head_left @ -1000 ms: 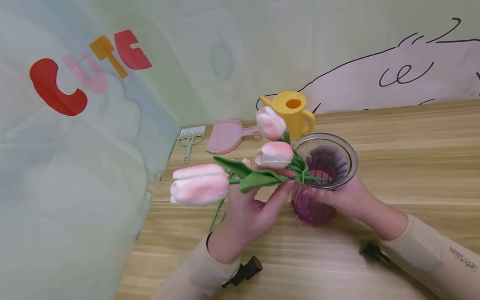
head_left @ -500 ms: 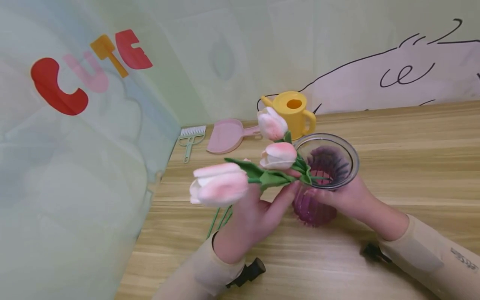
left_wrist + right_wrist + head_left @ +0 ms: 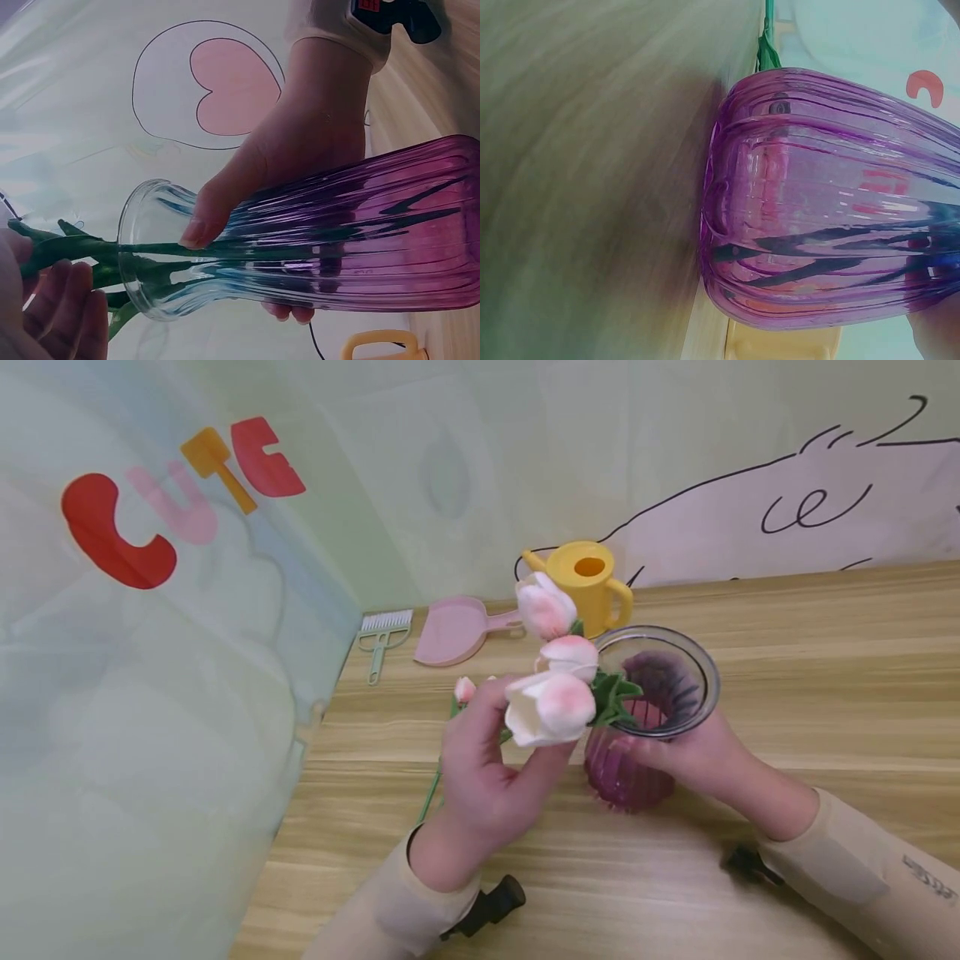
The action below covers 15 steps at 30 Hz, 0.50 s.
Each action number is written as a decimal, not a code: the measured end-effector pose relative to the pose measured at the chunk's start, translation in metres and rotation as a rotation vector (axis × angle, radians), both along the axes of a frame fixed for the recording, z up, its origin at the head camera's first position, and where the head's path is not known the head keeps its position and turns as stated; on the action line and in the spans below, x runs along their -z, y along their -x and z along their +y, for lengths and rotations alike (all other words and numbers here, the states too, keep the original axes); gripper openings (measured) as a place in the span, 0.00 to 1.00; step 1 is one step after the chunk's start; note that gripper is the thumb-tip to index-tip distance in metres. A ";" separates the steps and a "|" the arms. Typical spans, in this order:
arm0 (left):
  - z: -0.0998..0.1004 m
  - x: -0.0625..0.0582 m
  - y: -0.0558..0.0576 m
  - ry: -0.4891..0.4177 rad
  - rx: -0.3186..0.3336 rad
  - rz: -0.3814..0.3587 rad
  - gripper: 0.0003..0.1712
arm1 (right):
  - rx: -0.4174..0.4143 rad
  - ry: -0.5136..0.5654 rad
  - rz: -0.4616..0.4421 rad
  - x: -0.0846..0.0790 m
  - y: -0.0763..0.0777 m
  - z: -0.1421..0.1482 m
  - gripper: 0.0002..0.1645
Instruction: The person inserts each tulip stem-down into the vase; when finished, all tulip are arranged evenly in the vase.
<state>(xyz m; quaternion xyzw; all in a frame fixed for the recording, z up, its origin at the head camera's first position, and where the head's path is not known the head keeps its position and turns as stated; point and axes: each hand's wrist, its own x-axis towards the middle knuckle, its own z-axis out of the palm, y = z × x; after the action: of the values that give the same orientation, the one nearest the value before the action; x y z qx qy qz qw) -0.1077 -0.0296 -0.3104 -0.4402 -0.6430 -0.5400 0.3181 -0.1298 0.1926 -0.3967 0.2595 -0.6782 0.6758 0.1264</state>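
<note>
Foremost tulip (image 3: pixel 553 708) swings in toward the vase (image 3: pixel 626 772)

Half a second ago that bloom reached well out to the left; now it sits just in front of the middle one, while the vase has kept its place. Dark green stems (image 3: pixel 285 253) run down inside the ridged glass, clear at the neck and purple below, and three pale pink heads lean out to the left of its mouth. Whether the base touches the wooden surface (image 3: pixel 810 693) is hard to tell.

The left hand (image 3: pixel 480 789) has its fingers curled round the tulips above the mouth, some fingertips hidden behind the petals. The right hand (image 3: pixel 693 760) grips the vase, thumb on one side, fingers round the other.

Beside the left hand lie loose flowers (image 3: pixel 465 690), partly covered. Behind stand a yellow watering can (image 3: pixel 594 602), a pink dustpan (image 3: pixel 452 631) lying flat, and a green brush (image 3: pixel 381 639).
</note>
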 end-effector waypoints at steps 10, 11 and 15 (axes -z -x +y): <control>-0.001 -0.002 0.000 0.022 -0.006 0.005 0.18 | 0.002 -0.007 -0.006 -0.001 -0.001 0.000 0.47; -0.001 -0.002 0.000 0.025 -0.007 0.003 0.18 | 0.001 -0.006 -0.007 -0.001 -0.001 0.000 0.47; 0.000 -0.001 0.000 0.046 0.006 0.005 0.16 | -0.010 0.014 0.001 0.000 0.000 0.000 0.47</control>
<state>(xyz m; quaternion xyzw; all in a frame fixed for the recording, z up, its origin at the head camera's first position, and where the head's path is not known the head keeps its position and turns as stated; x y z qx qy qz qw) -0.1075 -0.0297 -0.3098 -0.4507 -0.6532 -0.5250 0.3076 -0.1296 0.1921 -0.3963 0.2623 -0.6720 0.6812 0.1250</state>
